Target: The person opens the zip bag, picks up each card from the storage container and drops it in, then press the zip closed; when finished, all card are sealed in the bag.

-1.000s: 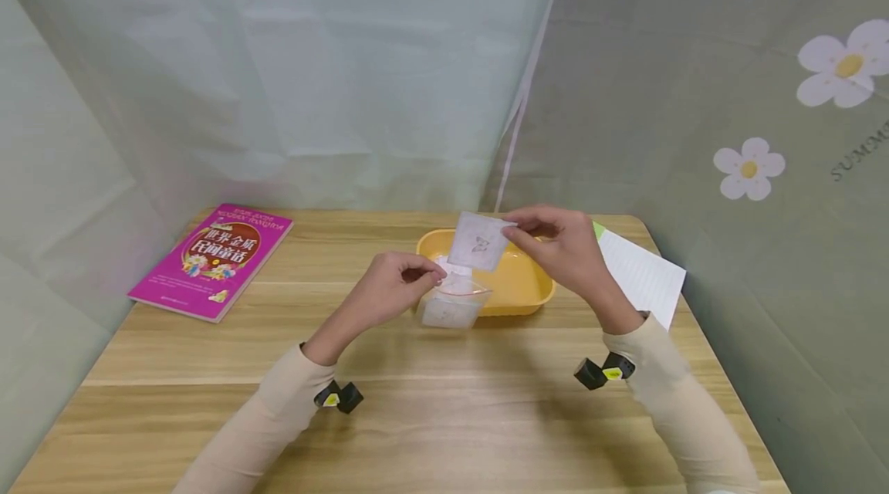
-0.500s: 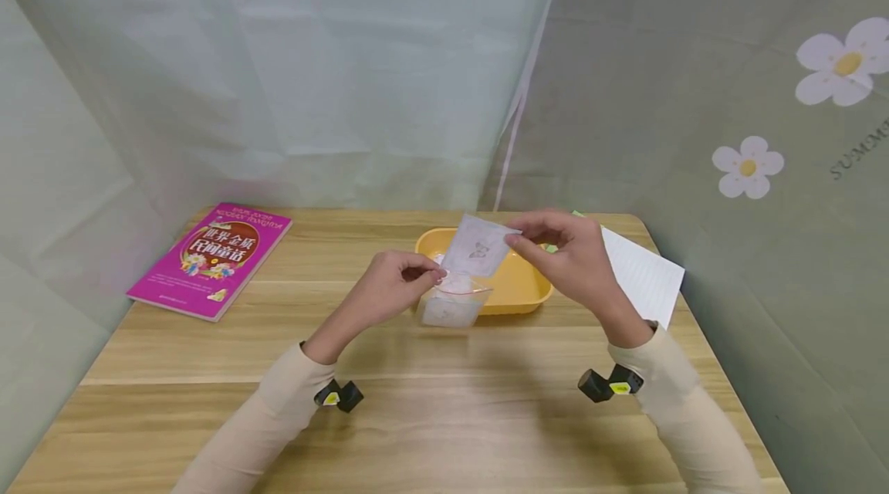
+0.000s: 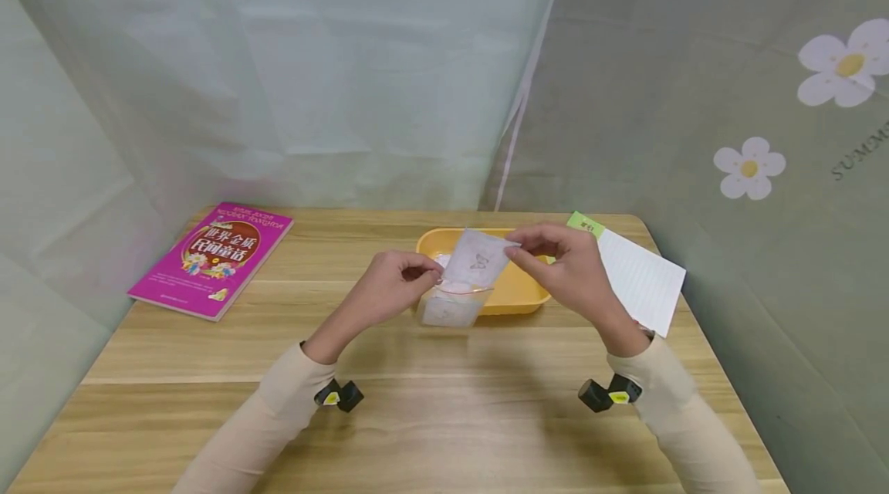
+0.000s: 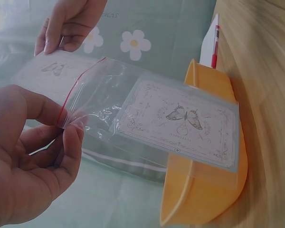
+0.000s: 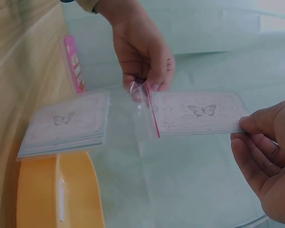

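Observation:
My left hand [image 3: 397, 285] pinches the mouth of a clear zip bag [image 4: 102, 104] with a red seal line. Inside the bag lie pale cards [image 4: 180, 121] printed with a butterfly and a thin ornate border. Between thumb and fingers, my right hand [image 3: 566, 266] holds another butterfly card [image 5: 197, 111] by its far edge. That card's inner end is right at the red seal line, in line with the bag's mouth. The bag hangs tilted over the near left part of a yellow tray [image 3: 521, 301], seen in the head view.
A magenta book [image 3: 215, 262] lies at the table's left. Behind my right hand are a lined white pad [image 3: 639, 278] and a green slip [image 3: 586, 223]. A red and white pen [image 4: 215, 47] shows in the left wrist view. Fabric walls stand around the table.
My right hand has brought its card down to the bag's mouth; earlier the card was higher, above the bag. The left hand and the bag have hardly moved.

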`<control>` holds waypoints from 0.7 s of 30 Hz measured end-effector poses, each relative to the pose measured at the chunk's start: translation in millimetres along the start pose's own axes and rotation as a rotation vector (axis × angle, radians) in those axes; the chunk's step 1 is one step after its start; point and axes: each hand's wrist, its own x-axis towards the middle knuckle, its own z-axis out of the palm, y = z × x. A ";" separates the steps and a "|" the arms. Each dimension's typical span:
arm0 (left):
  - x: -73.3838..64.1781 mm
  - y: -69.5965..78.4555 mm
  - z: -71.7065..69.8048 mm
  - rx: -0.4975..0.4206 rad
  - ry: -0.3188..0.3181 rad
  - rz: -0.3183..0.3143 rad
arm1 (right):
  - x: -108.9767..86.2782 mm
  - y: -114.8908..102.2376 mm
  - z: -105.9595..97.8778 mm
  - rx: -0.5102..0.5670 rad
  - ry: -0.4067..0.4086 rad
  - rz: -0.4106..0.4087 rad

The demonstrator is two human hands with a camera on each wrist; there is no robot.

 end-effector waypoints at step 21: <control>1.2 3.0 -0.3 -0.004 0.007 -0.007 | -13.0 9.1 21.7 -0.064 -0.037 -0.138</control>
